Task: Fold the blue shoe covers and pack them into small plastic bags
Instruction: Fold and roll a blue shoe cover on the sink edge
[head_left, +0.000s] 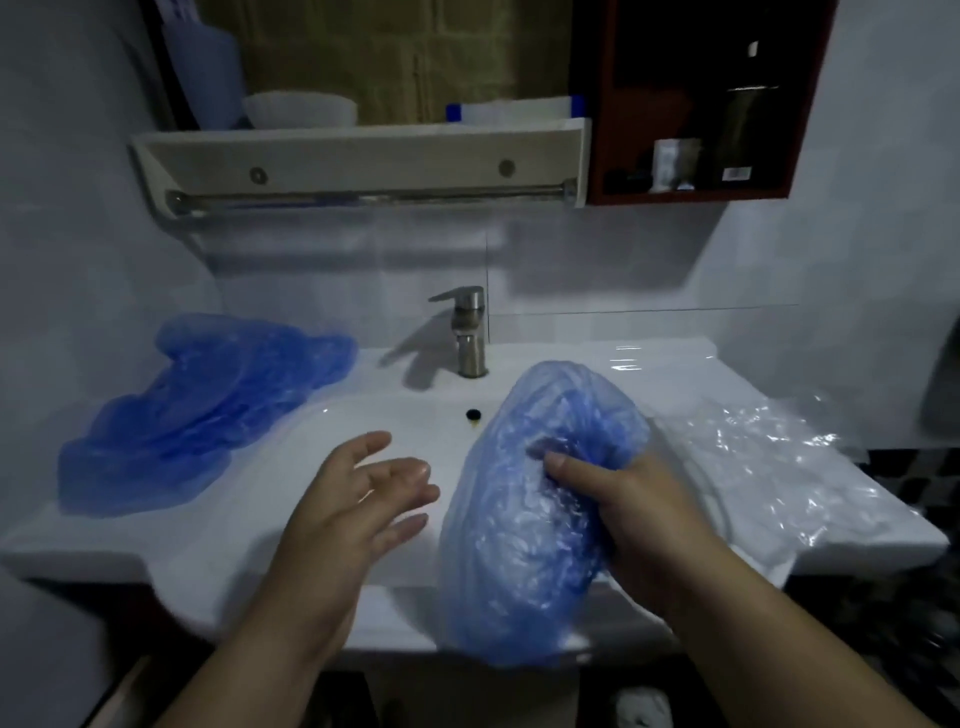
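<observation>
Shoe-cover bundle (524, 514): position? (Obs. 1)

Held in the air over the basin of the sink (395, 415), long axis roughly upright, top end just right of the small dark hole (472, 414). Pale film outside, darker blue folds inside. Cannot tell whether the outer layer is a bag. (Obs. 2)

Hands? (Obs. 1)

Right hand (639, 514) grips the bundle from its right side, fingers (566, 465) curled into the film. Left hand (353, 514) holds nothing: fingers (400, 470) spread and relaxed, palm turned toward the bundle, near it but apart. (Obs. 2)

Remaining stock? (Obs. 1)

Loose pile of blue shoe covers (208, 405) on the white surface (675, 374) left of the tap (470, 332), reaching back to the wall. Clear plastic bags (769, 467) lie crumpled on the same surface at the right, beyond the right hand. (Obs. 2)
</observation>
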